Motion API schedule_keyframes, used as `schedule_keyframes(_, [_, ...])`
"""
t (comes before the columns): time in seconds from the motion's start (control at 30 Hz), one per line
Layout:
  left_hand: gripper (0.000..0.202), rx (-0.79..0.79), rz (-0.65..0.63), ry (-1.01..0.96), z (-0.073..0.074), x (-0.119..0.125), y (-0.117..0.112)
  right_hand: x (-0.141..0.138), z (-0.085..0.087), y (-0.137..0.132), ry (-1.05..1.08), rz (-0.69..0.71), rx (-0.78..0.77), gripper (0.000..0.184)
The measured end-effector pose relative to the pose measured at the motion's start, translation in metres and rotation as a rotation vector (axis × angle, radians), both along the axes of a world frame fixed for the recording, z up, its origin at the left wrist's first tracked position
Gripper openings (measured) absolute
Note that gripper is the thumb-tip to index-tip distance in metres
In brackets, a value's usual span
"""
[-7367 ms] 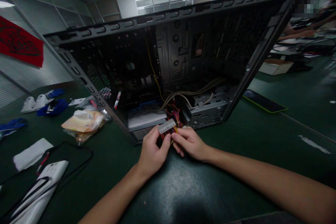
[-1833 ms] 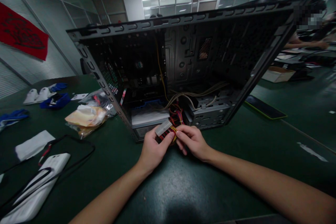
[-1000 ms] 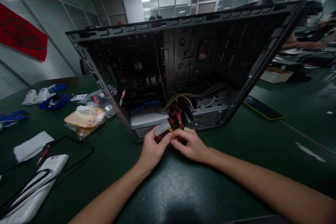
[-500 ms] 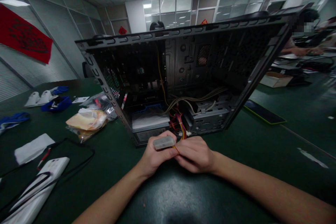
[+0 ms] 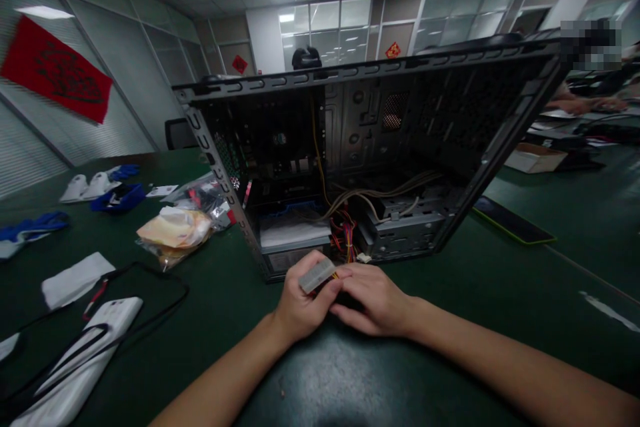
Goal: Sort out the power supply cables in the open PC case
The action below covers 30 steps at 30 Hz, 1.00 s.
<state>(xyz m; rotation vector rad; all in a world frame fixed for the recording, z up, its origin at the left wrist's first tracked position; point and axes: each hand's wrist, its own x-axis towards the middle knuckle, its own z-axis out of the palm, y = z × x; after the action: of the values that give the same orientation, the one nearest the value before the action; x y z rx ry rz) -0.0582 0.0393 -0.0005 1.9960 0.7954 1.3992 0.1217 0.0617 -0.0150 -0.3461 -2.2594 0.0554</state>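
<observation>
An open black computer case (image 5: 380, 140) stands tilted on the green table (image 5: 500, 287). A bundle of red and yellow wires (image 5: 345, 240) runs out of its lower front. My left hand (image 5: 300, 303) is closed round a long grey plastic connector (image 5: 317, 275) at the end of those wires. My right hand (image 5: 377, 300) lies right beside it, fingers curled against the wires just behind the connector. Both hands rest on the table in front of the case.
Left of the case lie plastic bags of parts (image 5: 177, 230), blue and white gloves (image 5: 100, 185), a white cloth (image 5: 75, 278) and a white device with a black cable (image 5: 85, 360). A dark tablet (image 5: 515, 220) lies to the right. Another person's arm (image 5: 580, 105) works at the far right.
My hands have drawn the connector a little nearer to me and closer together. The view has tipped upward and to the left, so the case sits lower and more to the right.
</observation>
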Motion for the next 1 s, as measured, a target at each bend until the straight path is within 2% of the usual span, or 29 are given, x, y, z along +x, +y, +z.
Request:
schedule_keyframes(0.1, [0.021,0.061,0.04,0.087,-0.005,-0.001,-0.001,-0.001,-0.004,-0.001,-0.016,-0.03,-0.035,0.014])
schedule_keyframes(0.2, [0.037,0.062,-0.033,0.151,-0.006,0.0,-0.002,-0.001,-0.004,-0.004,0.005,-0.051,0.005,0.012])
schedule_keyframes(0.37, [0.054,-0.085,-0.181,0.063,-0.005,0.003,0.0,-0.004,-0.002,-0.01,-0.005,-0.06,0.014,0.013])
schedule_keyframes(0.53, [0.074,-0.157,-0.217,0.08,-0.005,0.003,0.001,-0.005,0.002,-0.008,-0.01,0.042,0.108,0.018])
schedule_keyframes(0.63, [0.071,-0.212,-0.213,0.106,-0.01,0.006,0.001,0.0,0.007,0.0,-0.002,0.03,0.179,0.023])
schedule_keyframes(0.7, [0.056,-0.277,-0.206,0.156,-0.014,0.009,0.001,0.005,0.016,0.007,0.004,-0.043,0.221,0.022])
schedule_keyframes(0.8, [0.034,-0.342,-0.229,0.343,-0.017,0.014,0.0,0.005,0.039,0.015,0.027,-0.209,0.228,0.02])
schedule_keyframes(0.9, [0.021,-0.271,-0.313,0.526,-0.016,0.018,-0.003,-0.011,0.07,0.02,0.014,-0.275,0.214,0.025])
schedule_keyframes(1.0, [0.019,-0.153,-0.332,0.581,-0.013,0.019,-0.004,-0.039,0.101,0.027,-0.133,-0.34,0.199,0.031])
